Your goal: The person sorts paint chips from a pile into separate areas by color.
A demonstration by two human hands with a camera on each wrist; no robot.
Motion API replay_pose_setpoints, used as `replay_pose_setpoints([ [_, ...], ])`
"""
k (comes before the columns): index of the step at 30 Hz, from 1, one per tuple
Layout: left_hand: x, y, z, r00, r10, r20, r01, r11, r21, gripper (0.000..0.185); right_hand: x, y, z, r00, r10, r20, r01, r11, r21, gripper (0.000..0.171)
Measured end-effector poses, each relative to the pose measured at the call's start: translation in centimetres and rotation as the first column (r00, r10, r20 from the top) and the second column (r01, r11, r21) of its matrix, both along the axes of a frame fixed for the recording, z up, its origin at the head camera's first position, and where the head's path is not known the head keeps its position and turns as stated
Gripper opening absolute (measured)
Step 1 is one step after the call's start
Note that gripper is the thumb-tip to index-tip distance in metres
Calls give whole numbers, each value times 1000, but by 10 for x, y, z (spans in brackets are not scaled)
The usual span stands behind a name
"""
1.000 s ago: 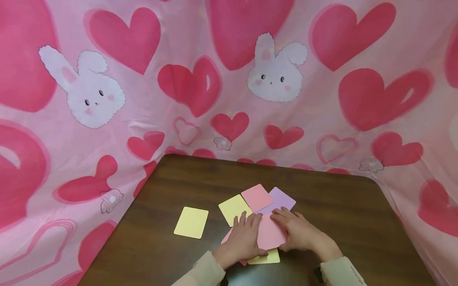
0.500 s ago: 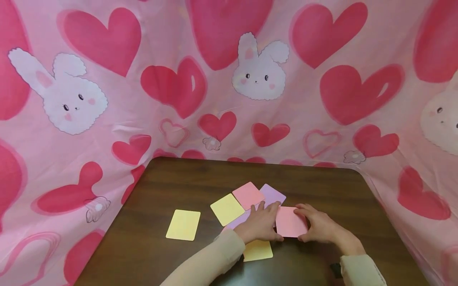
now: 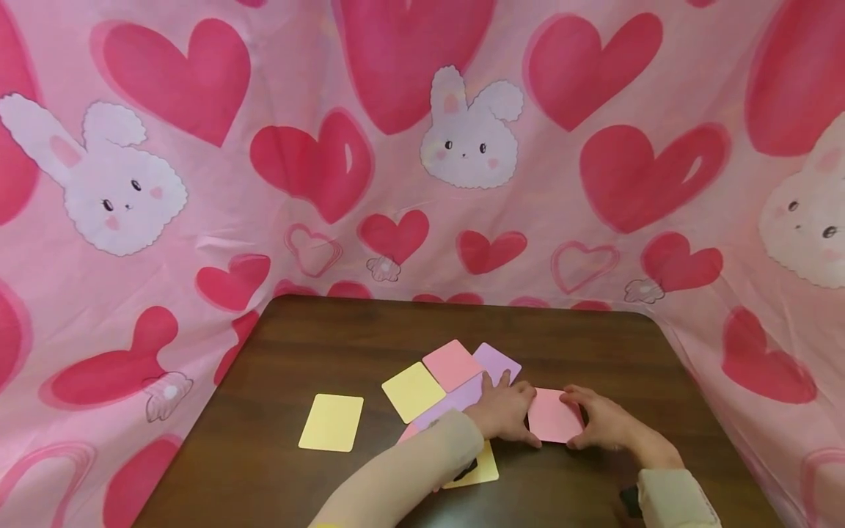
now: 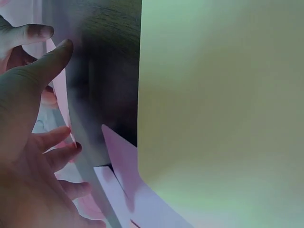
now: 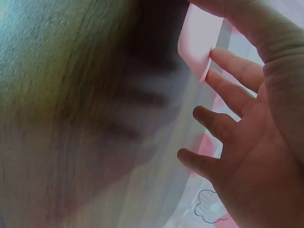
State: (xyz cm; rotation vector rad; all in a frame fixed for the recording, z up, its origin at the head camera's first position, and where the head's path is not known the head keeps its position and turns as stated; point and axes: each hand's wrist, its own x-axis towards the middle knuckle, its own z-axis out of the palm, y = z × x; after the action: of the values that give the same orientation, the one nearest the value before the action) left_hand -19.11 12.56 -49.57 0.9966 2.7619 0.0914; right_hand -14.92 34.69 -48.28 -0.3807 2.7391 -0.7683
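A pink card (image 3: 553, 416) lies flat on the dark wooden table (image 3: 370, 330), to the right of the other cards. My left hand (image 3: 505, 411) rests against its left edge with fingers fairly straight and the thumb at the lower left corner. My right hand (image 3: 604, 424) holds its right edge, thumb at the top and fingers curled at the bottom. In the right wrist view my right hand (image 5: 247, 109) has thumb and index finger at the pink card's (image 5: 202, 40) corner. The left wrist view shows my left hand (image 4: 28, 142) with fingers spread.
Left of the hands lie a pink card (image 3: 452, 364), two overlapping purple cards (image 3: 496, 361), and a yellow card (image 3: 413, 391). A lone yellow card (image 3: 330, 422) sits further left; another yellow card (image 3: 485, 469) lies under my left forearm. Pink heart-and-bunny cloth (image 3: 462, 139) surrounds the table.
Both hands have slid the pink card to the right, off the pile and onto bare table. The other cards have stayed in place.
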Motion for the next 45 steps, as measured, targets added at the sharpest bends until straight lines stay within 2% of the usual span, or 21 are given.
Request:
replay_pose_setpoints([
  [5, 0, 5, -6, 1000, -13, -23, 13, 1000, 5, 82, -1, 4, -5, 1000, -7, 22, 8, 1000, -16, 80],
  [14, 2, 11, -7, 995, -44, -86, 42, 999, -30, 81, -2, 9, -12, 999, -11, 36, 12, 999, -35, 78],
  [23, 3, 14, -16, 994, -55, -93, 52, 998, -34, 79, 1, 7, -15, 998, -28, 57, 29, 1000, -13, 76],
  [30, 6, 14, -12, 994, -66, -91, 63, 997, -40, 73, 4, 5, -11, 997, -61, 57, 61, 998, 11, 76],
  [33, 10, 8, -11, 991, -77, -106, 74, 997, -29, 66, 7, 2, -10, 998, -57, 29, 56, 998, 33, 75],
  [36, 11, -3, -6, 985, -80, -150, 78, 997, -21, 60, 10, -2, -5, 998, -53, -23, 53, 998, 38, 74],
  [40, 5, -25, 10, 975, -49, -215, 48, 999, -8, 56, 11, -13, 4, 989, -26, -147, 28, 1000, 12, 70],
  [42, 1, -40, 19, 975, -19, -223, 25, 999, 22, 55, 10, -21, 8, 979, -15, -204, 14, 1000, -5, 69],
  [45, -4, -65, 29, 977, 27, -212, -12, 997, 72, 55, 7, -34, 12, 972, -2, -237, -5, 1000, -30, 68],
])
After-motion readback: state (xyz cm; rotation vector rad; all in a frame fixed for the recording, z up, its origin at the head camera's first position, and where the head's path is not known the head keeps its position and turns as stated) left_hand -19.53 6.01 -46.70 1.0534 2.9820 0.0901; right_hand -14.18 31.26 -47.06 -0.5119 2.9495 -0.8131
